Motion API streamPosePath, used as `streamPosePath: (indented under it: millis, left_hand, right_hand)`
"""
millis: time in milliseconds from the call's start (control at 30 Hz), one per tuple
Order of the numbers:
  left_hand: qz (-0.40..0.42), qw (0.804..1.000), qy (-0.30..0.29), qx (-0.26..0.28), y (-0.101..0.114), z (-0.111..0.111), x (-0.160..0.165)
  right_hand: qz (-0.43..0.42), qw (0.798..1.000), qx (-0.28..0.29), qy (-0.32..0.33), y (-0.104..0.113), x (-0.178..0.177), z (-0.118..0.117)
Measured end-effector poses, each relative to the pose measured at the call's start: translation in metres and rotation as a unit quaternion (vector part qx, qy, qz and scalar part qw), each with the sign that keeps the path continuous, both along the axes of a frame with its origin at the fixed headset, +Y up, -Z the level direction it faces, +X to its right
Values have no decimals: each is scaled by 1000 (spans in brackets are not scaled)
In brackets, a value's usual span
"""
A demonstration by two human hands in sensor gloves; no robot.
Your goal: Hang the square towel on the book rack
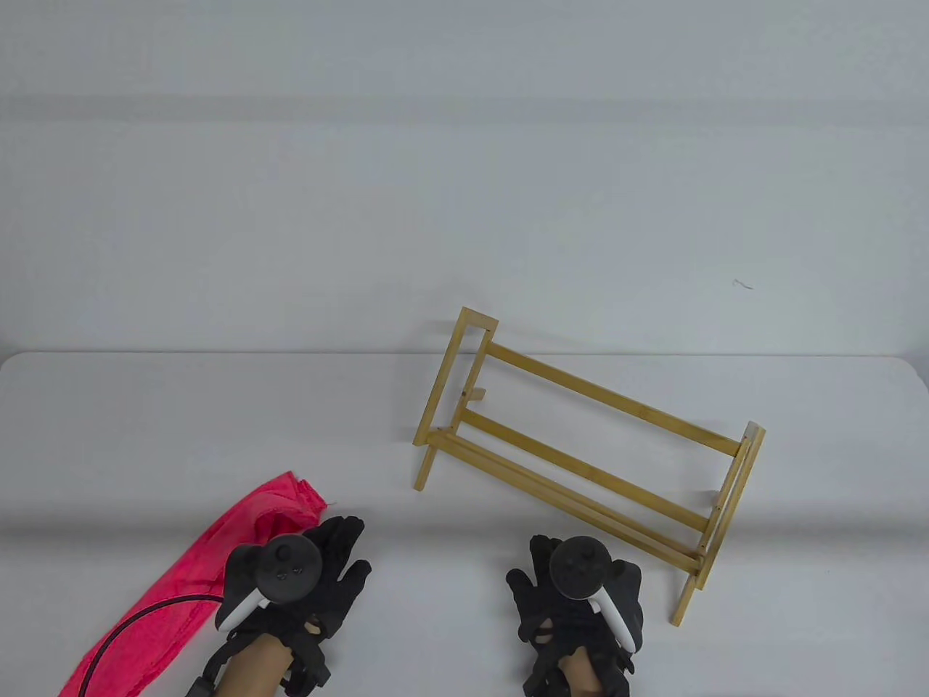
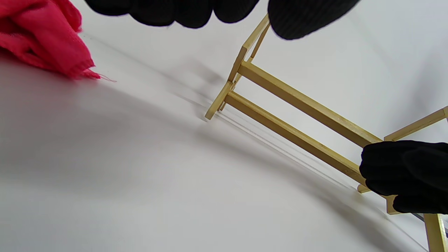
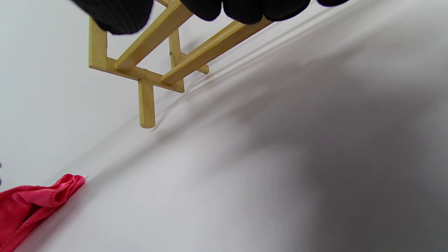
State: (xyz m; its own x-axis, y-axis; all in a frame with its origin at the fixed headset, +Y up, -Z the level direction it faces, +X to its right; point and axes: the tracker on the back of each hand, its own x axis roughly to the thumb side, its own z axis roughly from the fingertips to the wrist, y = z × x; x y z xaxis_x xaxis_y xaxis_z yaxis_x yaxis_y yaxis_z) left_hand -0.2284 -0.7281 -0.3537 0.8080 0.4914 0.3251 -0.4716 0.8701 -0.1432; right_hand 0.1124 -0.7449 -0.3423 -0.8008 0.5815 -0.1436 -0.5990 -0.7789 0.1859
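A pink-red square towel (image 1: 189, 573) lies bunched in a long strip on the white table at the bottom left. A bamboo book rack (image 1: 588, 450) stands at an angle in the middle right. My left hand (image 1: 337, 559) hovers open and empty just right of the towel, its fingers (image 2: 182, 10) spread. The towel (image 2: 42, 38) lies beside them, not gripped. My right hand (image 1: 541, 573) is open and empty, just in front of the rack's near rail. Its fingers (image 3: 245, 8) hang before the rack (image 3: 147, 73). The towel (image 3: 31, 203) shows far left.
The white table (image 1: 464, 639) ends at a far edge behind the rack, with a pale wall beyond. A black glove cable (image 1: 138, 617) loops over the towel. My right hand (image 2: 406, 175) shows next to the rack (image 2: 301, 101) in the left wrist view.
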Motion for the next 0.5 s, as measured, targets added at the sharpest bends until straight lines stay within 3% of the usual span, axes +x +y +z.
streamPosePath:
  millis: [300,500]
  left_hand:
    - [29,999,10,30,10,2,-8]
    - [64,994,59,63,20,1,-34]
  right_hand:
    - [-5,1000,0,5,1,0,0]
    - [-1,1000,-1,11,1,-2,-2]
